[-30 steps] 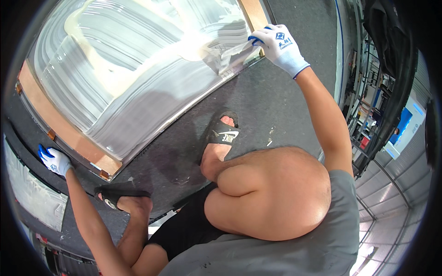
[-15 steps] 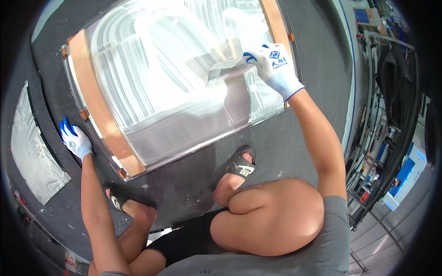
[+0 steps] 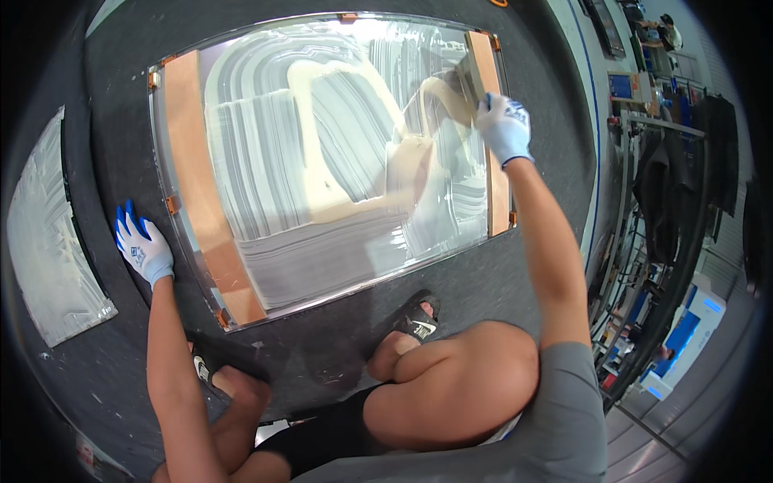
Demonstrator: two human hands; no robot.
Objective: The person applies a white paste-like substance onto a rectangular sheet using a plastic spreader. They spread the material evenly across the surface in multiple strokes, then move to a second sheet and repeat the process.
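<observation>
My right hand [image 3: 505,129], in a white glove with blue fingertips, grips a wide flat scraper [image 3: 467,80]. Its blade stands steeply at the right side of a clear rectangular panel [image 3: 378,290]. Streaky whitish paste [image 3: 322,72] coats the panel, with thicker cream-coloured bands looping over the middle and right. A tan strip [image 3: 201,161] runs along the panel's left side, and another tan strip [image 3: 498,193] along its right. My left hand [image 3: 143,245], gloved alike, rests with spread fingers on the dark surface just left of the panel.
Orange-brown clips [image 3: 171,205] sit around the panel's edge. A smaller paste-smeared sheet [image 3: 56,241] lies at the far left. My sandalled foot [image 3: 415,318] is close to the panel's near edge. Metal racks [image 3: 652,121] with dark cloth and a person [image 3: 667,34] are at the right.
My right hand has moved right and the scraper has turned from lying low across the panel to steep at its right side. My view has shifted, showing more of the panel's far edge.
</observation>
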